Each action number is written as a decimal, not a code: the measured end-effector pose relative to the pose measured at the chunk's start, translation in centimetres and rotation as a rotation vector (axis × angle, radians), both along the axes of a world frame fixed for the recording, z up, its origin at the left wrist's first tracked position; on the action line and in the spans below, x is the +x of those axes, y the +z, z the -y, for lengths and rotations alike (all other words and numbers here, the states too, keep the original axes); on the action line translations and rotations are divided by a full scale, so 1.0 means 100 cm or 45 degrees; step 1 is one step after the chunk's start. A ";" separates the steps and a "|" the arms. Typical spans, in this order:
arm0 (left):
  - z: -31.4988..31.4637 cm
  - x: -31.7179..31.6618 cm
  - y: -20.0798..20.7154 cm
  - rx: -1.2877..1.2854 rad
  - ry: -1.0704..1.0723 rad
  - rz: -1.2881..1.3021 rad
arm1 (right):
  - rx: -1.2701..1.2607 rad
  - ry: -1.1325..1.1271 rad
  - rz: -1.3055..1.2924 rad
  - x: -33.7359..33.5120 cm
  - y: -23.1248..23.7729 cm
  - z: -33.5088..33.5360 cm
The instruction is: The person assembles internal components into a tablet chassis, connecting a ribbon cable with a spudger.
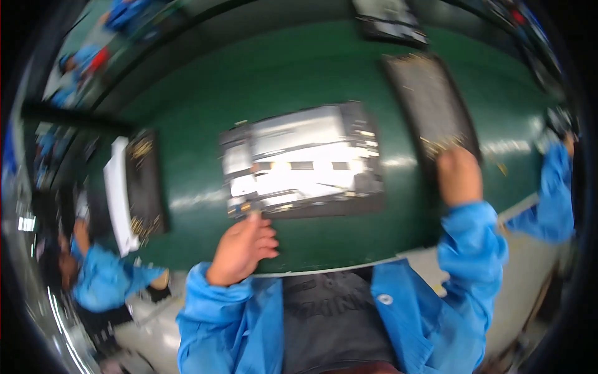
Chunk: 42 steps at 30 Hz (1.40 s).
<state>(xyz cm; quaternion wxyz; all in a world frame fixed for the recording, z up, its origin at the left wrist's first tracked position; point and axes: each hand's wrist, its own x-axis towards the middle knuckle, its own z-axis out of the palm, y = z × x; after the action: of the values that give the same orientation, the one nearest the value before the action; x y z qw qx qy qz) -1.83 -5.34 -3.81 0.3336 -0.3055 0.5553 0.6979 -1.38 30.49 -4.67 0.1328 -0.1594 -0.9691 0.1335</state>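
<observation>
In front of me lies a flat rectangular electronic assembly (299,177), dark at the ends with shiny silver panels that glare under the light. My left hand (243,249) is at its near left corner, thumb stretched to the edge and fingers curled; whether it pinches something small there is hidden. Over the near end of a long dark tray (430,96) on the right is my right hand (460,177), its fingers drawn together and pointing down beside small gold-coloured pieces (439,144). Blur hides what its fingertips hold.
A second dark tray (146,181) with gold-coloured pieces at both ends stands left, beside a white strip (118,193). Another device (392,25) lies at the far edge of the green table (199,143). People in blue sleeves (112,277) work at left and right (551,193).
</observation>
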 end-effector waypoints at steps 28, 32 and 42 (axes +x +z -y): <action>-0.079 -0.003 -0.009 -1.025 -0.838 -1.922 | -2.497 -0.260 -0.008 0.019 0.017 0.113; -0.088 -0.006 -0.016 -1.180 -0.845 -1.930 | -2.177 -0.208 -0.333 0.008 0.014 0.120; -0.090 -0.009 -0.018 -1.276 -0.869 -1.919 | -1.536 0.285 -0.669 0.007 -0.015 0.130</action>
<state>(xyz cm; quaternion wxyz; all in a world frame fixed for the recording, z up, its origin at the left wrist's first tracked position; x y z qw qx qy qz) -2.70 3.63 -5.61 -0.0945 0.2934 0.9156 0.2584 -0.72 17.50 -6.21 0.2373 -0.0665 -0.6708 0.6995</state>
